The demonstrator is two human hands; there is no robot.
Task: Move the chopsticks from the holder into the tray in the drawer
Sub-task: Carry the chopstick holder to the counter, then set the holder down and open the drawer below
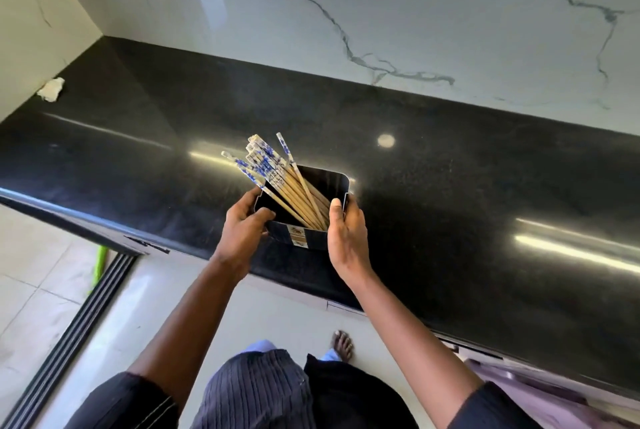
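Observation:
A dark rectangular holder (332,182) stands on the black countertop (450,193) near its front edge. Several wooden chopsticks (277,175) with blue-and-white patterned tops lean out of it toward the upper left. My left hand (242,231) grips the holder's left side, thumb over the rim. My right hand (346,238) grips the right side, thumb resting on the rim. A small label shows on the holder's front wall. No drawer tray is in view.
A crumpled white scrap (51,89) lies at the counter's far left by the wall. White marble wall (381,5) backs the counter. A drawer front (519,380) shows under the counter at lower right. A green stick (98,265) and floor track lie at left.

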